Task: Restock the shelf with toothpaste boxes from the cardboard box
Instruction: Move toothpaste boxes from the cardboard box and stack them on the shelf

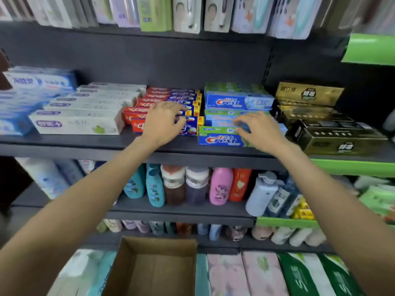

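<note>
Both hands up at the toothpaste shelf (192, 146). Left hand (163, 122) resting on the red and blue toothpaste boxes (171, 99), fingers loosely curled over the front one, maybe just touching. Right hand (259, 130) spread flat on the blue toothpaste boxes (226, 120). Boxes lying long-ways, left to right, stacked in rows going back. Cardboard box (154, 265) far down below, looking empty. Probably only tidying left: each hand already on its own stack.
</note>
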### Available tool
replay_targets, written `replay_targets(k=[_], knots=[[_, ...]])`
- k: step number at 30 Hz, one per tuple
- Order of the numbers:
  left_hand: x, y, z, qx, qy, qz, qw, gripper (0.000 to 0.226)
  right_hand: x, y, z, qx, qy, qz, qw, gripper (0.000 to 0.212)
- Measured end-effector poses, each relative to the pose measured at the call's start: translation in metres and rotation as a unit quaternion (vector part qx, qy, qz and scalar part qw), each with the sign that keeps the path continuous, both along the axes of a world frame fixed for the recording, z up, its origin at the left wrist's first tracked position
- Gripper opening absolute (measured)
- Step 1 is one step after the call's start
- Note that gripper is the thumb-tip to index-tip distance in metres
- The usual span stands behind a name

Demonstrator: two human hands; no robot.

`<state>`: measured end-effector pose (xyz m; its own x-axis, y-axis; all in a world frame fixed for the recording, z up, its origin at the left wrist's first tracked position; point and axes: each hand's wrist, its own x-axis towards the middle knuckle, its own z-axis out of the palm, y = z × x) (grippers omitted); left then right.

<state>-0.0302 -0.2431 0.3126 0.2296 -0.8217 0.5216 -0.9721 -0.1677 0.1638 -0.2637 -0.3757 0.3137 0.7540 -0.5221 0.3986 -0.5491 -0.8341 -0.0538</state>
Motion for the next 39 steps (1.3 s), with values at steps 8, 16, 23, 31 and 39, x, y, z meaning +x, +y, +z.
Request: replay_targets(k=[8, 16, 23, 31, 39], knots=[[-0.103, -0.009, -0.001, -0.105, 0.040, -0.201, 0.973, 0.040, -0.064, 0.046, -0.011, -0.140, -0.080, -0.057, 0.985, 0.022], [-0.140, -0.063, -0.004, 0.047, 0.261, -0.227, 0.937, 0.036, -0.143, 0.036, -0.005, -0.130, -0.159, -0.164, 0.965, 0.027], [-0.178, -0.098, 0.012, -0.007, 0.363, -0.283, 0.888, 0.030, -0.218, -0.037, 0.008, -0.072, -0.127, -0.281, 0.948, 0.053], [-0.259, -0.166, 0.012, 0.199, 0.194, -0.118, 0.953, 0.092, -0.236, -0.139, 0.017, 0.136, -0.043, -0.152, 0.978, 0.053], [-0.281, -0.188, 0.003, 0.217, 0.162, -0.074, 0.960, 0.106, -0.225, -0.176, 0.002, 0.294, -0.075, -0.062, 0.951, 0.056]])
